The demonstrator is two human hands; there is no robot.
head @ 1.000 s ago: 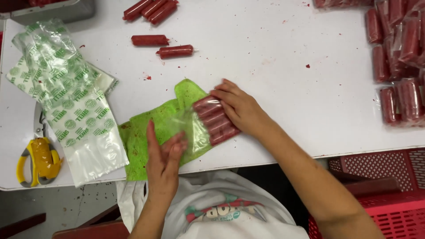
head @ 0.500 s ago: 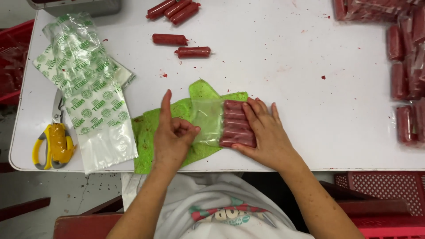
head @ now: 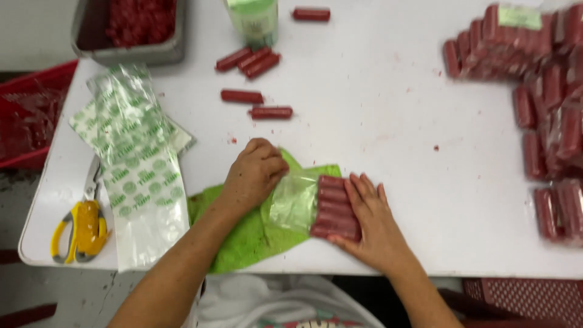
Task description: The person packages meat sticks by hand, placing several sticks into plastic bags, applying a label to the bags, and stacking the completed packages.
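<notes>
**Sausages bagged at the table's near edge**

Right hand [head: 375, 226] lies flat, fingers spread, against the row of red sausages [head: 336, 207] in a clear plastic bag [head: 294, 203]. Left hand [head: 255, 172] pinches the bag's open end over a green cloth [head: 243, 243]. Beyond, the white table [head: 376, 109] lies open to loose red sausages [head: 258, 104].

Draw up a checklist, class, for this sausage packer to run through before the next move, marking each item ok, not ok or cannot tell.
1. Sausage row lies side by side in the clear bag: ok.
2. Right hand steadies the row: ok.
3. Left hand grips the bag's open end: ok.
4. Bag sealed: cannot tell.
5. Green cloth under the bag: ok.
6. Loose sausages within reach on the table: ok.
</notes>
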